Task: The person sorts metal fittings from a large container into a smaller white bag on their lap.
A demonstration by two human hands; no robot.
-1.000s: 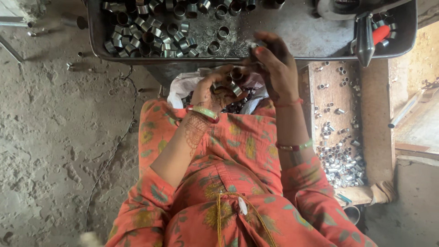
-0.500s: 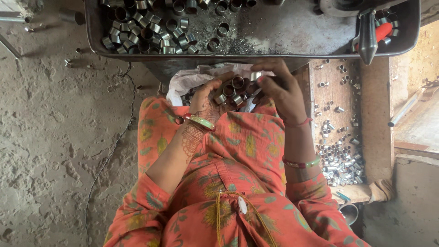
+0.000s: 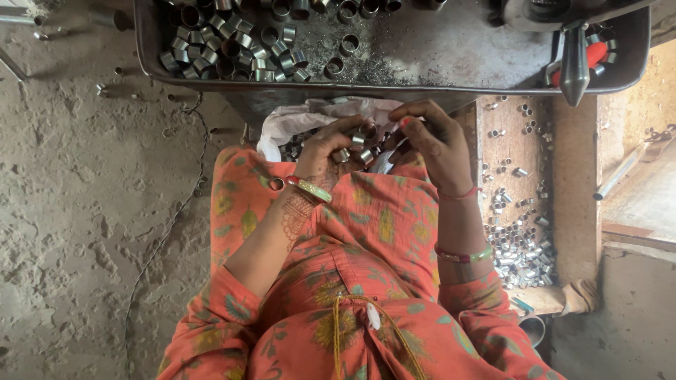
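Both hands have come down off the tray edge since a second ago and now sit low over the white bag [image 3: 296, 119] in my lap; right hand has dropped from its raised reach

Left to right as I see it:
- bare concrete floor [image 3: 77, 232] far left, a few loose rings scattered on it
- grey metal tray [image 3: 451, 49] across the top, a heap of short metal rings [image 3: 232, 49] in its left part, metal dust around them
- my left hand [image 3: 327, 151], green and gold bangle [image 3: 308, 188] at the wrist, fingers curled narrow around a small cluster of rings in hand [image 3: 355, 141]; the pieces sit at the fingertips, just above the bag mouth
- bag is open under both hands, more rings inside it, partly hidden by the fingers
- my right hand [image 3: 429, 141] just beside the left, fingers bent down into the same cluster, touching the rings; can't tell how many it grips
- wooden board [image 3: 524, 183] to the right, with small bushings [image 3: 524, 250] strewn over it, thickest near its lower end
- steel pointed tool [image 3: 574, 63] with red handle at the tray's right corner
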